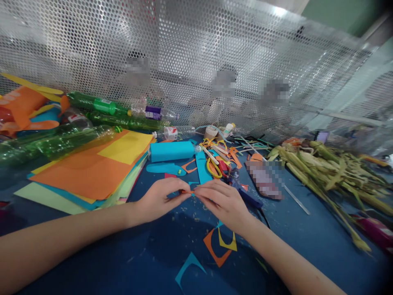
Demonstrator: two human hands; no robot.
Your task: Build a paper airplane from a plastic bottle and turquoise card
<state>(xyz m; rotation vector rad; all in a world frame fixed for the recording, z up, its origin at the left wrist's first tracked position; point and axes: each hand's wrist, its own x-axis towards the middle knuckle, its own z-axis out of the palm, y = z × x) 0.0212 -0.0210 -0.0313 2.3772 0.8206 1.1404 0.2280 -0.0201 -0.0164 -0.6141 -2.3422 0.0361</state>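
Observation:
Over the middle of the blue table, my left hand (pixel 162 199) and my right hand (pixel 223 200) meet at the fingertips. Both pinch a small orange paper piece (pixel 188 191), mostly hidden by the fingers. Just beyond them lies a blue paper strip (pixel 202 167), with a flat blue cutout (pixel 166 168) to its left. A bottle wrapped in blue paper (pixel 172 151) lies on its side farther back. Near my right hand is a dark blue glue gun (pixel 249 198). Orange (pixel 220 262) and yellow paper scraps (pixel 227 246) with curved cut edges lie below my right wrist.
Coloured paper sheets (pixel 70 176) are stacked at the left, green plastic bottles (pixel 76 141) behind them. Yellow-handled scissors (pixel 214 169) lie amid scraps. A phone (pixel 266 180) and dried corn husks (pixel 325 164) are at the right. A perforated metal screen (pixel 184 49) stands behind.

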